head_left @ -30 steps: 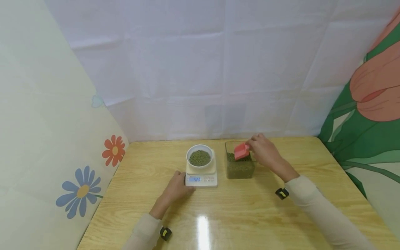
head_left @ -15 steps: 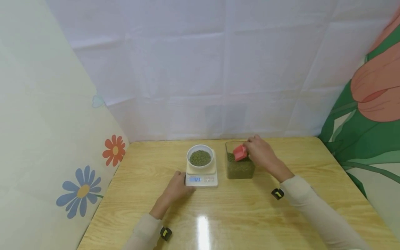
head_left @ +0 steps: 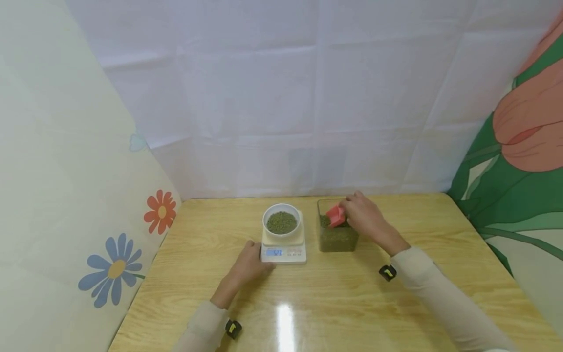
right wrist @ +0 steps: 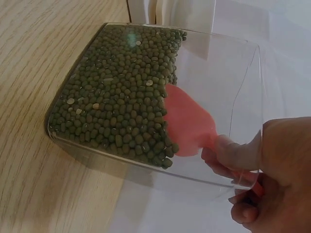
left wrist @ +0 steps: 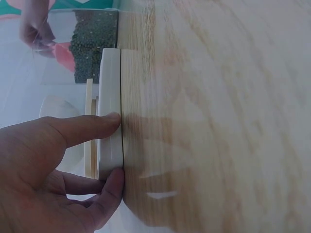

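My left hand [head_left: 250,264] grips the front left corner of a white kitchen scale [head_left: 295,254]; the left wrist view shows the thumb [left wrist: 95,128] along the scale's edge and curled fingers below it. A white bowl [head_left: 282,236] of green mung beans sits on the platform above the lit display. To its right, my right hand [head_left: 362,213] pinches the handle of a small red scoop [right wrist: 189,121] inside a clear square container [head_left: 337,242]. The scoop's front edge is sunk in the container's mung beans [right wrist: 116,92], which hide its tip.
The wooden table [head_left: 343,303] runs back to a white cloth [head_left: 246,122] hung behind the scale and container. Flower-printed sheets stand at the left [head_left: 79,195] and right. A small black device [head_left: 388,272] hangs at each wrist.
My right hand has shifted slightly left and down, and the scoop has moved with it, deeper into the beans. The left hand, scale and bowl have stayed put.
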A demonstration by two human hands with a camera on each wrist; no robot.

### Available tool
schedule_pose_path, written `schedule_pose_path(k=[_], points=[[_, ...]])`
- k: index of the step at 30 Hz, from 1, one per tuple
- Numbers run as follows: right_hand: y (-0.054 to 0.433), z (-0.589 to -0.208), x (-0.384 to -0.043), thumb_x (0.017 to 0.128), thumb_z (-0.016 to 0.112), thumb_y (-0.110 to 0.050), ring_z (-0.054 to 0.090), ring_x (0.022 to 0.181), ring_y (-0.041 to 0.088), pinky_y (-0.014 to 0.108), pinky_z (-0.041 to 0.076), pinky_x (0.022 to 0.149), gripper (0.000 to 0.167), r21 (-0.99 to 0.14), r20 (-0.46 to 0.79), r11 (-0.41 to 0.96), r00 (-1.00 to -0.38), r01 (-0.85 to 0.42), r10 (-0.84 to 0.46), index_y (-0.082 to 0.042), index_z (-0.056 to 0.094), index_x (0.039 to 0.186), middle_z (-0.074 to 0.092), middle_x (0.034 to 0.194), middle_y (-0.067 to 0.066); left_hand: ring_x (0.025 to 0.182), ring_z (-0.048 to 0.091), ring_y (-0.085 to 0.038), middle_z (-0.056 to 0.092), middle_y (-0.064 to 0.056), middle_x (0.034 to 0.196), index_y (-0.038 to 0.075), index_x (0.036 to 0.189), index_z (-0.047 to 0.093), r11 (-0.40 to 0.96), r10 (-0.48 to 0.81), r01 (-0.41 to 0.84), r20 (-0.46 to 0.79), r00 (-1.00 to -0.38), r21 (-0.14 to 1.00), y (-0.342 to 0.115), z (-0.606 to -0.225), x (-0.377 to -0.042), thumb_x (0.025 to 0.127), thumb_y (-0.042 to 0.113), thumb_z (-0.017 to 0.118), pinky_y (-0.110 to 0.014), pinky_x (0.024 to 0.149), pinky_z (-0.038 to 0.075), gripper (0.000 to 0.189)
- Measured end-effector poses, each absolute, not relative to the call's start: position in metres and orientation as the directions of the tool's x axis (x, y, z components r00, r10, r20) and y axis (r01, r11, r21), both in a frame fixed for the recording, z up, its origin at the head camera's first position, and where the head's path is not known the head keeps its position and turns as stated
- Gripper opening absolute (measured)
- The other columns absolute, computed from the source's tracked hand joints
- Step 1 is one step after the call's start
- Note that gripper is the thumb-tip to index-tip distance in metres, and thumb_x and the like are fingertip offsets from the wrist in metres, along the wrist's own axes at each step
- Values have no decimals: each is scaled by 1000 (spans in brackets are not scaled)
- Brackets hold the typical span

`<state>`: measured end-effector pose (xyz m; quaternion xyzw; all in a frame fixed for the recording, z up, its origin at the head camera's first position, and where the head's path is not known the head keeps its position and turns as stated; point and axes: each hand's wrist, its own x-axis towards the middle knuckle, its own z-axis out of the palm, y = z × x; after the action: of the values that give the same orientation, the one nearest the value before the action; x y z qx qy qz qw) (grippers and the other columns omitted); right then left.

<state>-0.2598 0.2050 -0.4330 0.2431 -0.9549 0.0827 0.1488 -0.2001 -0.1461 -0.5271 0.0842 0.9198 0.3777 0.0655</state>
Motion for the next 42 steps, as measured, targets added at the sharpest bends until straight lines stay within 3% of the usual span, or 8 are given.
schedule_pose_path(k=[21,34,42], points=[[201,-432,-266,87,72,11,64,96,34,49,59,86,24,-135,260,848,-844,-512,-469,3,78,109,76,105,19,95,51,-22,58,-10,107,-1,129,70,701,211,121,-42,-977,702,-146,-525,-200,81,17,90,-39,85,55,56],[199,-429,-269,89,72,11,63,94,33,48,59,85,19,-122,251,814,-811,-568,-529,1,79,105,75,100,15,95,52,-21,59,-10,108,-2,132,68,712,216,133,-35,-976,689,-147,-528,-201,80,17,90,-40,86,56,59],[200,-432,-270,94,68,8,62,94,30,47,58,85,19,-151,227,816,-823,-558,-521,0,80,106,77,103,14,91,53,-21,58,-12,107,-4,128,69,713,210,125,-39,-977,690,-146,-527,-201,80,18,91,-38,82,56,58]])
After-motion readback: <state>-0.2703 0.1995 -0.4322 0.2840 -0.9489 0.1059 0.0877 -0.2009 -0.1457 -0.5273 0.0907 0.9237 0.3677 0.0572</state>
